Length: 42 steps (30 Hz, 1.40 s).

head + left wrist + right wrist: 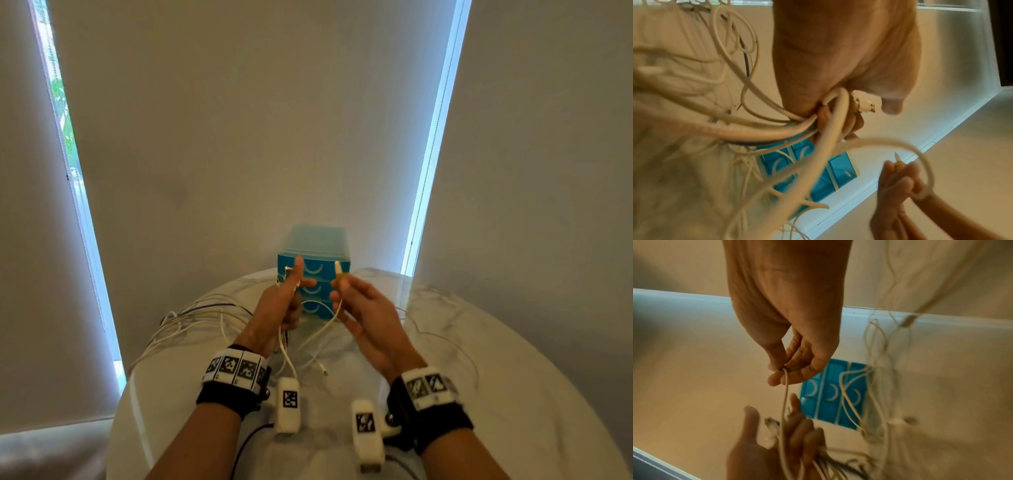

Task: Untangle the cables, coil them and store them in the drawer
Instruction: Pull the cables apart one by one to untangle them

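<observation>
In the head view both hands are raised in front of a blue three-drawer unit (317,262), all drawers closed. My left hand (291,294) grips a bundle of white cables (777,129) with one dark cable among them; its thumb points up, and a white USB plug (866,105) sticks out by it. My right hand (339,286) pinches one thin white cable (784,395) just below its yellow-tipped plug (338,270). That cable hangs down in a loop to the left hand. More tangled cable loops (195,318) lie on the table to the left.
The round white marble table (513,394) carries the drawer unit at its far edge, against a pale window blind. A loose cable end (322,370) lies between my wrists. A thin cable (445,339) curves over the right side of the table.
</observation>
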Each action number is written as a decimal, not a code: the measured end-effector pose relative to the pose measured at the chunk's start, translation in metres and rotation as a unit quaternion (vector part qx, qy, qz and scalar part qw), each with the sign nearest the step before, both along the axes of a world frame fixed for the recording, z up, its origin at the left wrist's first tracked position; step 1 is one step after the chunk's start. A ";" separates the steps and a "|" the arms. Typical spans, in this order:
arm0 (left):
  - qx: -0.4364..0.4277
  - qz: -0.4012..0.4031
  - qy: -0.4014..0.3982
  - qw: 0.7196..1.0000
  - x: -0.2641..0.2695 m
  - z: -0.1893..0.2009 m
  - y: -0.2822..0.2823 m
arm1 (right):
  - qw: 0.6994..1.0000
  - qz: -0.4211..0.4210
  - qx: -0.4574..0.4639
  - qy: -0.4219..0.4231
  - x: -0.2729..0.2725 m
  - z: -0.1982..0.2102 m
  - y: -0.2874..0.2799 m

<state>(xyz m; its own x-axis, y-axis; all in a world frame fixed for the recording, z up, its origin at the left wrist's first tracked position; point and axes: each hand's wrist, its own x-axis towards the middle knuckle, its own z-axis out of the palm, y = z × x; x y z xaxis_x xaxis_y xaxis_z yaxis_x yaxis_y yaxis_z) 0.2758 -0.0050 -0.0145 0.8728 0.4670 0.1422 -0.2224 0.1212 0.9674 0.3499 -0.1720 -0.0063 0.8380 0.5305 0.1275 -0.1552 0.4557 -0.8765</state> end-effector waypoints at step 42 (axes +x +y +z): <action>-0.045 0.017 -0.061 0.997 -0.011 0.010 0.016 | 0.945 -0.161 -0.176 -0.225 0.022 -0.024 -0.042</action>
<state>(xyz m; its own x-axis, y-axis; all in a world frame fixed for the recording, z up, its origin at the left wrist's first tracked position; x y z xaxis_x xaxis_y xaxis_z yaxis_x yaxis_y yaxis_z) 0.2650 0.0111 -0.0046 0.8345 0.5121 0.2036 -0.3442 0.1959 0.9182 0.3724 -0.2135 -0.0304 0.8665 0.3327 0.3722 0.3657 0.0844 -0.9269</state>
